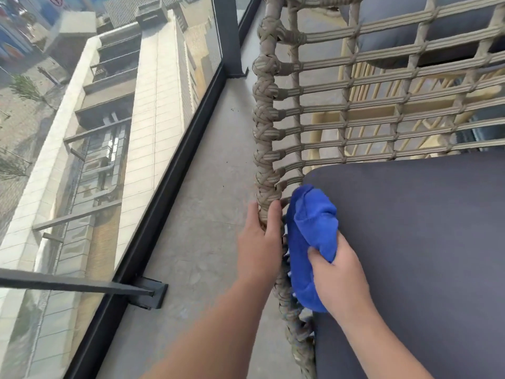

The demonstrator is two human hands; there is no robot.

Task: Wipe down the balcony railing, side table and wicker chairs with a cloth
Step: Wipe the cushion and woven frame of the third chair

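Note:
A wicker chair with a woven rope frame fills the right side, and a dark grey seat cushion lies in it. My left hand grips the chair's braided edge rail from the outside. My right hand holds a bunched blue cloth pressed between that rail and the cushion's left edge. The glass balcony railing with its black frame runs diagonally on the left.
A strip of grey concrete floor lies between the glass railing and the chair. A black bracket and a black post stand at the railing's base. A second cushioned chair shows through the weave. Buildings lie far below.

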